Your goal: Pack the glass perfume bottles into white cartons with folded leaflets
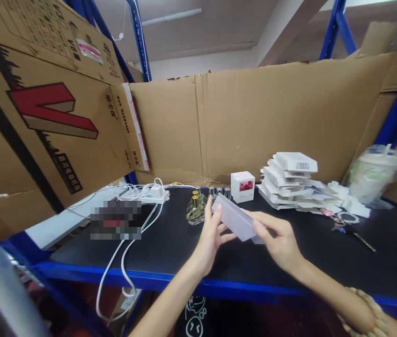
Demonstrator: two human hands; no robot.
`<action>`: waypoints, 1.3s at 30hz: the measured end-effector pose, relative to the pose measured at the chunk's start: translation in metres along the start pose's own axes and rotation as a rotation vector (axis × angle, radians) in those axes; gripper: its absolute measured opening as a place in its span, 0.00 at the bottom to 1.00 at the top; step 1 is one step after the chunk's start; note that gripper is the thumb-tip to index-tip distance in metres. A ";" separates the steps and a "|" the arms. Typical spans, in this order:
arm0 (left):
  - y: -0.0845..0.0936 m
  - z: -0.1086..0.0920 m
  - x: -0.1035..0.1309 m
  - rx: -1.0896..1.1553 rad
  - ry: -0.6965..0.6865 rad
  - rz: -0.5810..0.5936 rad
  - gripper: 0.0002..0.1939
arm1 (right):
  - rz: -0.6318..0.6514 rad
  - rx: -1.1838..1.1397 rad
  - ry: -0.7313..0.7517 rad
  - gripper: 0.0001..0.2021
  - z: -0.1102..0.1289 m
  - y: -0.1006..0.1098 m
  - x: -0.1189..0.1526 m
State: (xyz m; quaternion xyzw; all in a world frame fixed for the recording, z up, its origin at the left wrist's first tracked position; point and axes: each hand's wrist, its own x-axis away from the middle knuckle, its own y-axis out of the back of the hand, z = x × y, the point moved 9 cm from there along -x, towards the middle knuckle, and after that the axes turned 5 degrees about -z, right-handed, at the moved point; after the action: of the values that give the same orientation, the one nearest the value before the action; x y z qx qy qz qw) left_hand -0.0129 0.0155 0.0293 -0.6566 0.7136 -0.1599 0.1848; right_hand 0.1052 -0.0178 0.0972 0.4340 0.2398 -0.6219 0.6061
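A small white folded carton (pixel 234 219) is held between both hands above the black tabletop, tilted down to the right. My left hand (pixel 212 234) grips its left end, thumb on the near face and fingers beneath. At its right end, my right hand (pixel 278 236) pinches the carton with the thumb in front. Glass bottles with gold caps (pixel 195 213) stand just beyond my left hand. Behind the carton is an upright white box (pixel 242 186) with a red picture, beside several small silver-capped items partly hidden by my fingers.
A stack of flat white cartons (pixel 290 182) lies at the right, near a bagged plastic cup (pixel 376 175) and a keychain (pixel 349 222). A power strip (pixel 144 194) with white cables sits at the left. Cardboard walls (pixel 272 117) enclose the back and left.
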 end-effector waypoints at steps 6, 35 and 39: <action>0.014 0.005 0.002 -0.002 0.021 -0.021 0.43 | 0.255 -0.114 -0.124 0.13 -0.003 -0.031 0.006; -0.103 0.023 -0.053 -1.779 -1.033 0.633 0.43 | -0.280 1.013 -0.512 0.37 -0.091 0.136 -0.108; -0.087 0.036 -0.053 -1.683 -1.068 0.684 0.33 | -0.368 0.928 -0.540 0.30 -0.116 0.140 -0.095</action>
State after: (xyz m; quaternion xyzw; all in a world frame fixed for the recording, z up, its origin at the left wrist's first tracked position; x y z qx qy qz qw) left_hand 0.0847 0.0615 0.0412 -0.3222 0.5676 0.7576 -0.0050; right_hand 0.2579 0.1091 0.1490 0.4316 -0.1504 -0.8464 0.2735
